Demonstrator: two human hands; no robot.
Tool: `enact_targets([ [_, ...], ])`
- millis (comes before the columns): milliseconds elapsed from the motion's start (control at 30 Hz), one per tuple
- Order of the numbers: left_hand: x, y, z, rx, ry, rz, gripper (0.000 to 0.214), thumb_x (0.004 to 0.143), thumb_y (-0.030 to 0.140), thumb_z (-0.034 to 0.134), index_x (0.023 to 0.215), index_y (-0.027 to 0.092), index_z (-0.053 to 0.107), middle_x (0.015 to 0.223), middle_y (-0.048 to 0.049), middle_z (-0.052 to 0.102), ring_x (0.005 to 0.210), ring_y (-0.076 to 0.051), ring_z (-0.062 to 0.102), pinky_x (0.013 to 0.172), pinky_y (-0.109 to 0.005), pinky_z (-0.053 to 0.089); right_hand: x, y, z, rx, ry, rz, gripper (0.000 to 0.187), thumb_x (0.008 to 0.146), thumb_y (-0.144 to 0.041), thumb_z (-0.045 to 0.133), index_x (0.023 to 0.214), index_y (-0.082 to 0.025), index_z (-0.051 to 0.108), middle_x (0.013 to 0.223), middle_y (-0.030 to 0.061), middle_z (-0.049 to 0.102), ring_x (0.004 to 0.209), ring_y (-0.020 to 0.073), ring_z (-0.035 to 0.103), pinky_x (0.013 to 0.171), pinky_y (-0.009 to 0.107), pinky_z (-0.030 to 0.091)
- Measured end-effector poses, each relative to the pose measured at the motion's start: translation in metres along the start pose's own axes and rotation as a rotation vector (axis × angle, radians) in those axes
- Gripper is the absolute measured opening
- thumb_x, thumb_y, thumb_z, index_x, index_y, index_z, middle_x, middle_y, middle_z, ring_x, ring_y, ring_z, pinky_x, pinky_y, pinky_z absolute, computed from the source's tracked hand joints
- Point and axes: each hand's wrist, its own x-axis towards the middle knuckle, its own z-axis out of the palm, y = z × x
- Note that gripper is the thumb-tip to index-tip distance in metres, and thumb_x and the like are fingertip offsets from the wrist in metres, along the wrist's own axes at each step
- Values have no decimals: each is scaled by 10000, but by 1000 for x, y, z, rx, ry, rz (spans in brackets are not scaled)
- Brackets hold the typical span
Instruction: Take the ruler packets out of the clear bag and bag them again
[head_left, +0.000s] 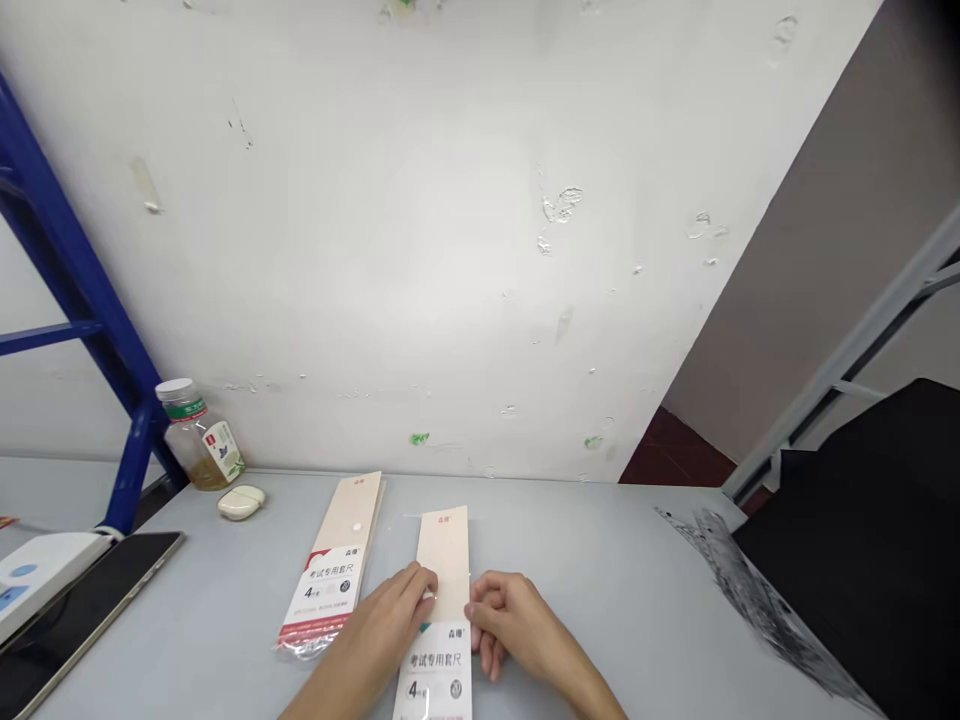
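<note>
A ruler set package [444,570], a beige card in clear plastic with a white label printed in Chinese, lies on the desk between my hands. Curled over its left edge, my left hand [394,620] has its fingertips closed on the wrapping. My right hand [517,628] pinches the right edge with thumb and index finger, its other fingers bent beneath. The lower end of the package runs out of view. A second package [334,570], with a red-trimmed label, lies just left, its lower right corner close to my left forearm.
On the grey desk [600,580], a jar with a white lid [196,435] and a small cream case [241,502] stand at the back left. A phone [90,600] and a white device [45,575] lie left. A black object [862,540] covers the right side.
</note>
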Motion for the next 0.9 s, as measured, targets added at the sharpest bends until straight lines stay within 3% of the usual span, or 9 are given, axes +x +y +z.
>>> enact_targets([
  [200,-1,5,3,3,-41,63,238,978,291,302,890,267,522,908,16,596,762,-159,620,700,-265,459,-4,-4,4,-95,-31,80,225,755,-387,598,686,-194,504,482,-48,613,282,73,465,297,178,298],
  [400,-3,6,3,4,-16,107,255,993,300,306,905,275,545,900,18,599,766,-161,617,700,-273,468,-9,-11,3,-179,-3,47,128,773,-301,556,701,-197,535,431,-75,587,239,48,330,320,197,213],
  [533,1,0,0,-11,141,134,190,958,362,415,1013,277,575,1036,-40,632,971,-236,602,833,-355,480,-6,-12,-5,-172,49,47,159,790,-352,532,760,-198,555,409,-78,574,229,60,333,321,199,188],
  [633,4,-7,-5,-104,283,58,221,916,392,457,1050,273,587,1111,-66,616,1001,-258,599,832,-380,502,-2,-10,-15,-144,93,7,230,802,-423,533,798,-195,565,406,-77,576,224,62,332,318,201,181],
  [733,5,-12,-10,-268,271,-47,230,888,413,467,1005,263,597,1000,-50,648,835,-224,640,723,-336,529,-1,-10,-22,-140,104,-5,294,794,-485,545,806,-192,571,408,-75,575,231,62,337,324,203,187],
  [900,3,-7,-17,-412,233,-135,216,834,399,514,946,241,610,709,-3,651,708,-222,649,699,-341,521,-4,-12,-22,-125,76,-23,303,794,-488,542,814,-188,581,415,-74,578,233,54,319,321,202,183],
])
